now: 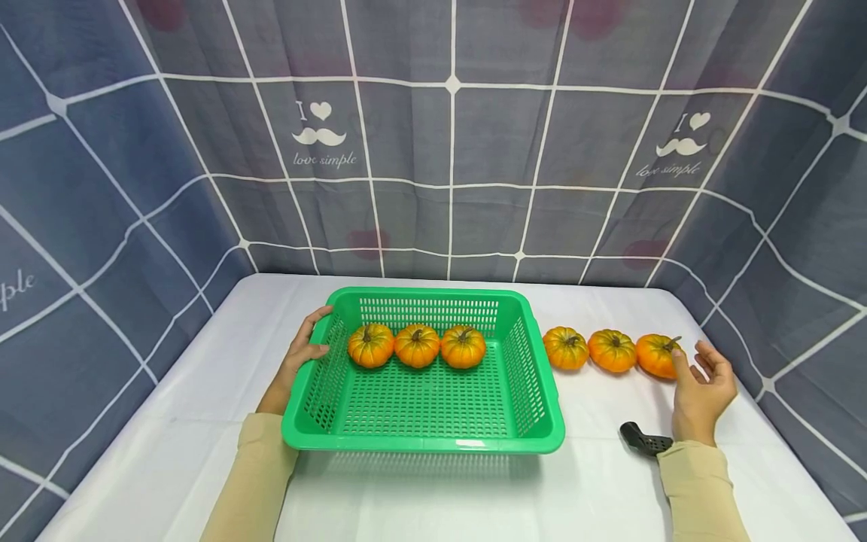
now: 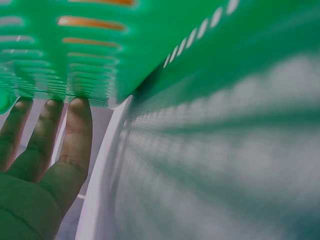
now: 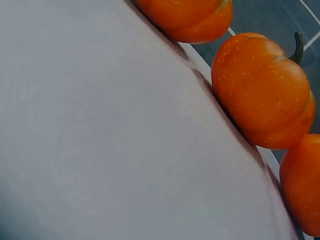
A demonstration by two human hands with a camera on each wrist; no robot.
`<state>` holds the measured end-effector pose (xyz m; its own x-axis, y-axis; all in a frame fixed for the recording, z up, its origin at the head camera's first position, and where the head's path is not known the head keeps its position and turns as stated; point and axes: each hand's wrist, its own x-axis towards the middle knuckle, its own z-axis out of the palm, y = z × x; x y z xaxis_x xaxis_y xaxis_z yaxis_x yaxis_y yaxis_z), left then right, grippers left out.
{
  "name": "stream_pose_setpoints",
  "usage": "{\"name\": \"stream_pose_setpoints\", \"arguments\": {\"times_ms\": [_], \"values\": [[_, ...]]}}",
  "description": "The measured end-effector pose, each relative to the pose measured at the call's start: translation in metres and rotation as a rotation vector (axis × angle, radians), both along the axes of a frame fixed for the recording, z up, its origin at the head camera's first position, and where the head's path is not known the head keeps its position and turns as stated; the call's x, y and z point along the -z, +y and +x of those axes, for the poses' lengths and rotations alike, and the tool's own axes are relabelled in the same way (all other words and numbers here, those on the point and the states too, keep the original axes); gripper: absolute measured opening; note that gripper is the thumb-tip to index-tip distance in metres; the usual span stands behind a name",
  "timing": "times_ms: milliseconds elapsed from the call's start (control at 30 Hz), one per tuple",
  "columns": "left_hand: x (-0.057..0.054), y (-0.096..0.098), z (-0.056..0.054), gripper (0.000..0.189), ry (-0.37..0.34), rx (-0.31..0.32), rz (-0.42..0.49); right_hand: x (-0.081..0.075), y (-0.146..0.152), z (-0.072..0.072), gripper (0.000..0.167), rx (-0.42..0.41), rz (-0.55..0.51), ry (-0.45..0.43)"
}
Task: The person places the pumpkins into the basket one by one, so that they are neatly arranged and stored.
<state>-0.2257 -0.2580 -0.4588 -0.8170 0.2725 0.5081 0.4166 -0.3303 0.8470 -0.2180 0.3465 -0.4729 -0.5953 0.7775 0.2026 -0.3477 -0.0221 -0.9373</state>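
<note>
A green plastic basket with slotted walls stands on the table. Three small orange pumpkins, the left, middle and right, sit in a row inside it. At its left rim is my left hand, thumb over the edge and fingers against the outer wall. Right of the basket, three more pumpkins line up: one near it, a middle one and an outer one. My right hand is beside the outer pumpkin, fingers loosely bent, thumb at its edge.
A white cloth covers the table. Grey curtains with white lines rise behind and at both sides. A black perforated device shows beside the right wrist. In the right wrist view, a pumpkin fills the upper right.
</note>
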Motion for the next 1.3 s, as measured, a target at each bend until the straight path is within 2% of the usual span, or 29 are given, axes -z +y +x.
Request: {"name": "stream_pose_setpoints", "arguments": {"times_ms": [100, 200, 300, 500, 633, 767, 967, 1100, 1300], "values": [[0.0009, -0.0006, -0.0027, 0.075, 0.013, 0.006, -0.001, 0.0045, 0.0028, 0.001, 0.037, -0.015, 0.027, -0.053], [0.0017, -0.0011, -0.0052, 0.077, 0.054, -0.012, -0.029, 0.0071, 0.0045, 0.0022, 0.037, -0.036, 0.047, -0.098], [0.0031, -0.002, -0.0059, 0.077, 0.064, -0.021, -0.037, 0.0084, 0.0058, 0.0033, 0.037, -0.049, 0.058, -0.141], [0.0007, -0.0005, -0.0002, 0.073, -0.01, -0.029, -0.02, 0.009, 0.0078, 0.0048, 0.047, -0.074, 0.064, -0.227], [0.0007, -0.0003, -0.0002, 0.074, -0.008, -0.014, -0.007, 0.0085, 0.0068, 0.004, 0.066, -0.104, 0.155, -0.369], [0.0012, -0.0013, -0.0008, 0.075, -0.002, -0.001, -0.003, 0.0068, 0.0045, 0.0041, 0.076, -0.148, 0.272, -0.5], [-0.0002, -0.0007, 0.0023, 0.073, -0.038, -0.003, 0.004, 0.006, 0.0032, 0.0057, 0.082, -0.195, 0.317, -0.534], [0.0007, -0.0009, 0.0009, 0.074, -0.023, 0.003, 0.005, 0.006, 0.0037, 0.0057, 0.084, -0.202, 0.347, -0.54], [-0.0008, 0.0003, 0.0026, 0.071, -0.053, -0.026, -0.007, 0.0069, 0.005, 0.0056, 0.084, -0.207, 0.373, -0.575]]}}
